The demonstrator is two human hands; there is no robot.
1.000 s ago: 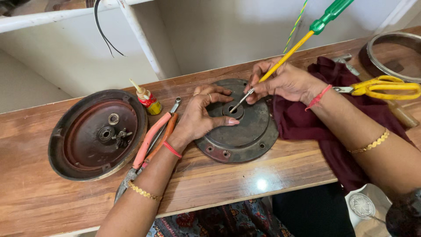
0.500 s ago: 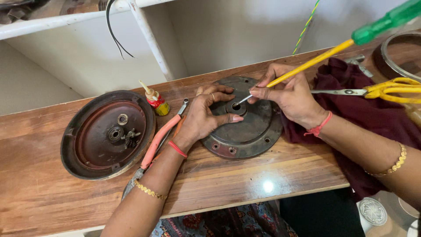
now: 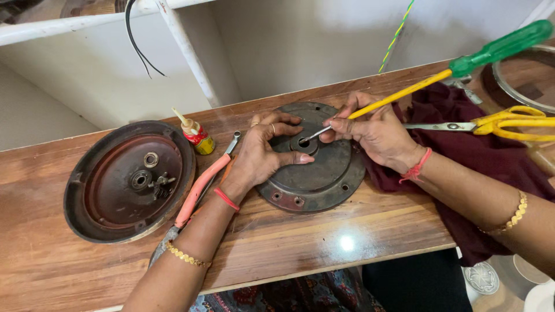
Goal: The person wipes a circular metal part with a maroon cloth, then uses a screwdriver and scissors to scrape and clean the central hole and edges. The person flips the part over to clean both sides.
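Bright, sharp; perhaps overhead glare

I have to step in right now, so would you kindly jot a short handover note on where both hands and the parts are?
Left hand: flat on the grey round cover, steadying it on the wooden bench.
Right hand: grips the yellow-and-green screwdriver, tip in the cover's centre hole.
Nearby: second, reddish cover lies open side up at left; orange-handled pliers under the left wrist; small glue bottle behind; yellow scissors on the maroon cloth.
Done: both covers off and laid out.
Left: work at the centre hole is under way.
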